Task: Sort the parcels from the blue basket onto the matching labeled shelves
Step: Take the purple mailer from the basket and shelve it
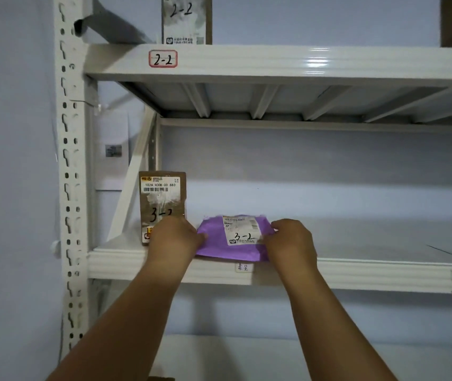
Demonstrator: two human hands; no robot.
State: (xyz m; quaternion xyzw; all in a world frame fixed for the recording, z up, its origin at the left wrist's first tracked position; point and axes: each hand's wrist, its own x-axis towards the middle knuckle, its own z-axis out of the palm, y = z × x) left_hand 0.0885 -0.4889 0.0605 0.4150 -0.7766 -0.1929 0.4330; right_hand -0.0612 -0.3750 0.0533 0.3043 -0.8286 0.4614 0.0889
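A purple soft parcel (214, 243) with a white label marked 3-2 rests on the middle shelf (370, 273), its front edge over the shelf's lip. My left hand (174, 237) grips its left edge and my right hand (292, 242) grips its right edge. A brown cardboard parcel (162, 199), also marked 3-2, stands upright at the shelf's left end, just behind my left hand. The blue basket is out of view.
The shelf above carries a red-framed 2-2 label (163, 58) and an upright parcel marked 2-2 (186, 19). A white perforated upright post (69, 160) stands at the left. The middle shelf stretches away to the right of the purple parcel. A small tag (244, 267) sits on the shelf lip.
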